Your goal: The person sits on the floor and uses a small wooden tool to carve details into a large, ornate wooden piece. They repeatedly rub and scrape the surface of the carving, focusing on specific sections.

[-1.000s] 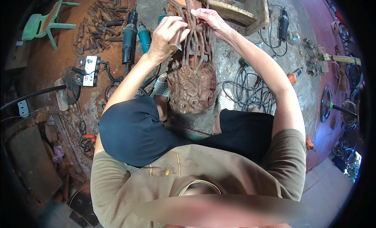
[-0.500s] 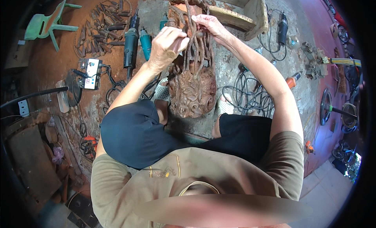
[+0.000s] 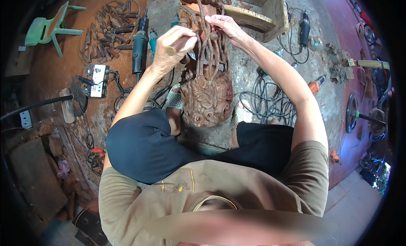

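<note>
Between my feet stands a brown wood carving (image 3: 207, 98), with dense curls at its near end and long twisted strands running away from me. My left hand (image 3: 172, 49) is closed around a brown wooden handle (image 3: 181, 43), left of the strands; the working end of this tool is hidden. On the far side, my right hand (image 3: 226, 28) has its thumb and fingers pinched against one of the carved strands. Whether a small piece also lies between those fingertips cannot be seen.
Several wooden-handled tools (image 3: 111, 32) lie in a round tray at the far left. A green power grinder (image 3: 139, 51) rests beside them, near a white control box (image 3: 99, 80). Black cables (image 3: 268, 102) coil at right. A wooden frame (image 3: 277, 17) and a green chair (image 3: 46, 28) stand farther off.
My left hand has shifted slightly left and turned, drawing back from the strands with the handle. My right hand stays nearly in place at the carving.
</note>
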`<move>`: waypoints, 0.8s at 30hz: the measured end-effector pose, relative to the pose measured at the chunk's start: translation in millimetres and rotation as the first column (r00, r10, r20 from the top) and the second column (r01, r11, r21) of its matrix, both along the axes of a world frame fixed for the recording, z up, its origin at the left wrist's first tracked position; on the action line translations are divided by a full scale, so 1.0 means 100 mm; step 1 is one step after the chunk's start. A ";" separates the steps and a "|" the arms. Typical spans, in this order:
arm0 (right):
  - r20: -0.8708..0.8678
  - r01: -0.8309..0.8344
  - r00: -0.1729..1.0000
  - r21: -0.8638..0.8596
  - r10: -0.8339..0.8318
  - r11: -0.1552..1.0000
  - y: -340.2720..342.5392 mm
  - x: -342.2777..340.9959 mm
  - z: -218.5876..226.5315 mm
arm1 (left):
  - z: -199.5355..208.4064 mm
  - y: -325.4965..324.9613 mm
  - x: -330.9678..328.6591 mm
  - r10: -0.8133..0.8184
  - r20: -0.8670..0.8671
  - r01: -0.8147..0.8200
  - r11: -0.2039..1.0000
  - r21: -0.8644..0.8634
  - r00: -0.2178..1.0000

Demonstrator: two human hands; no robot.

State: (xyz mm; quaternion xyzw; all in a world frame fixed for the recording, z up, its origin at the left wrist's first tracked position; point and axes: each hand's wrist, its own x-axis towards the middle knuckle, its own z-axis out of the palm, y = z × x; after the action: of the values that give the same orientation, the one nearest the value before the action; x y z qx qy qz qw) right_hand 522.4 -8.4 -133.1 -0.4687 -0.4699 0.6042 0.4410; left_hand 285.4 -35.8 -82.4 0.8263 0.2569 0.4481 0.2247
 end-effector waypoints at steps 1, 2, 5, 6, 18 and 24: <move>0.021 -0.002 1.000 -0.002 0.002 1.000 0.01 0.01 0.00 | 0.04 -0.03 -0.02 0.019 0.080 -0.006 0.986 -0.166 0.997; 0.039 -0.009 0.999 -0.007 0.010 1.000 0.01 0.00 0.04 | 0.05 -0.07 -0.08 0.089 0.136 -0.039 0.943 -0.330 0.987; 0.030 -0.033 0.999 -0.013 0.034 0.999 0.01 0.03 0.03 | -0.10 0.06 -0.30 0.224 0.472 0.164 0.744 -0.648 0.852; 0.013 -0.041 0.999 -0.015 0.042 0.999 0.01 0.03 0.02 | -0.07 0.09 -0.42 0.307 0.531 0.227 0.658 -0.718 0.790; 0.022 -0.076 0.997 -0.024 0.077 0.997 -0.06 0.08 0.06 | 0.00 0.19 -0.68 0.552 0.579 0.467 0.346 -0.814 0.600; -0.014 -0.022 1.000 -0.070 0.021 0.997 -0.05 0.09 0.03 | 0.00 0.05 -0.36 0.220 0.403 0.026 0.853 -0.522 0.888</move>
State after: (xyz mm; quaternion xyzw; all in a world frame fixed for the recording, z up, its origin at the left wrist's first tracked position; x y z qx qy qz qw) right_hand 530.9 -13.4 -130.0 -0.4749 -0.4504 0.6282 0.4208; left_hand 249.9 -31.3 -82.9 0.5956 0.3504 0.5524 0.4662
